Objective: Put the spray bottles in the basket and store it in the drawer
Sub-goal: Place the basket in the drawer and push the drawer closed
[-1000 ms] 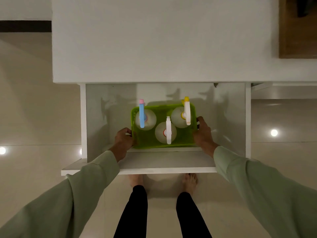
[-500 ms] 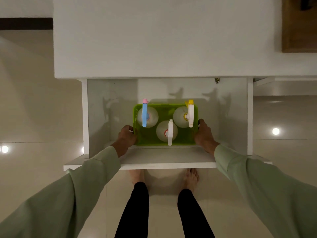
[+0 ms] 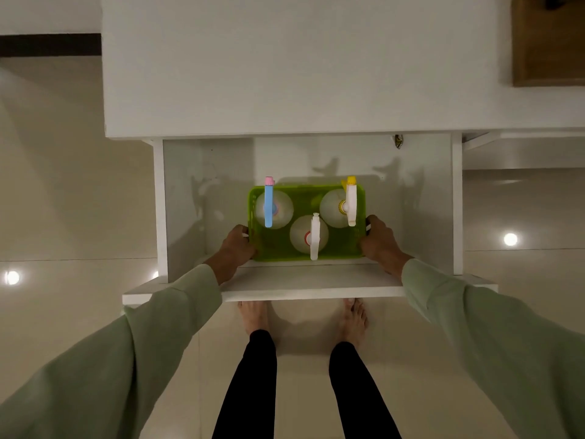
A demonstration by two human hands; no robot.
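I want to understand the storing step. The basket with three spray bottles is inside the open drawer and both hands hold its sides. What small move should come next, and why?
Probably let go: open the left hand and the right hand and draw them back. The green basket already sits inside the drawer with all three bottles upright, and the drawer cannot be pushed shut while the hands are inside.

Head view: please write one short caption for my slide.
Both hands, left hand and right hand, hold green basket of three spray bottles inside open white drawer.
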